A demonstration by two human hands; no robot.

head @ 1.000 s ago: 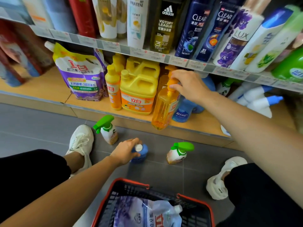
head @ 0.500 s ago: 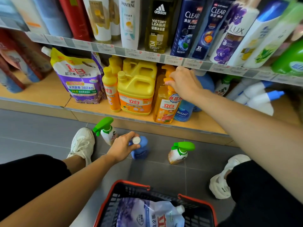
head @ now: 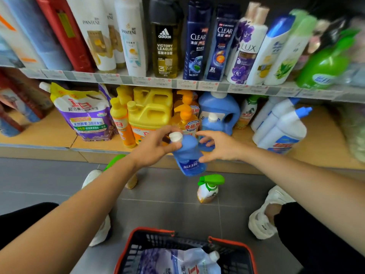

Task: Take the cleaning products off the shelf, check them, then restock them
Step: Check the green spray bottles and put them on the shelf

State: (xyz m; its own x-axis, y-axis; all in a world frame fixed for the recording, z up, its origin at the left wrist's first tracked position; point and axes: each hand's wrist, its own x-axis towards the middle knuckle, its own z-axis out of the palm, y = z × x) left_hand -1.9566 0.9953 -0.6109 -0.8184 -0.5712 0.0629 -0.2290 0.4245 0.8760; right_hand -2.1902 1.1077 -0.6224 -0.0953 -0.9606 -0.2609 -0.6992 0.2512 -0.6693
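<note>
My left hand (head: pixel 153 146) grips the neck of a small blue bottle (head: pixel 189 157) with a white cap, held tilted in the air before the bottom shelf (head: pixel 39 133). My right hand (head: pixel 219 148) hovers beside the bottle with spread fingers, its thumb near the label, holding nothing. The orange pump bottle (head: pixel 185 120) stands on the shelf among yellow detergent jugs (head: pixel 151 110). Two blue bottles (head: pixel 219 110) stand behind my hands. A green-capped spray bottle (head: pixel 209 187) stands on the floor; another one (head: pixel 115 161) is mostly hidden behind my left arm.
A red-rimmed shopping basket (head: pixel 150 234) with a refill pouch (head: pixel 177 262) sits at my knees. A purple detergent pouch (head: pixel 87 113) and white toilet-cleaner bottles (head: pixel 282 127) stand on the bottom shelf. Shampoo bottles (head: pixel 197 40) fill the shelf above. My white shoes (head: pixel 262 220) flank the grey floor.
My left hand lifted the small blue bottle off the floor up to shelf height. My right hand let go of the orange pump bottle, now standing on the shelf, and moved toward the blue bottle.
</note>
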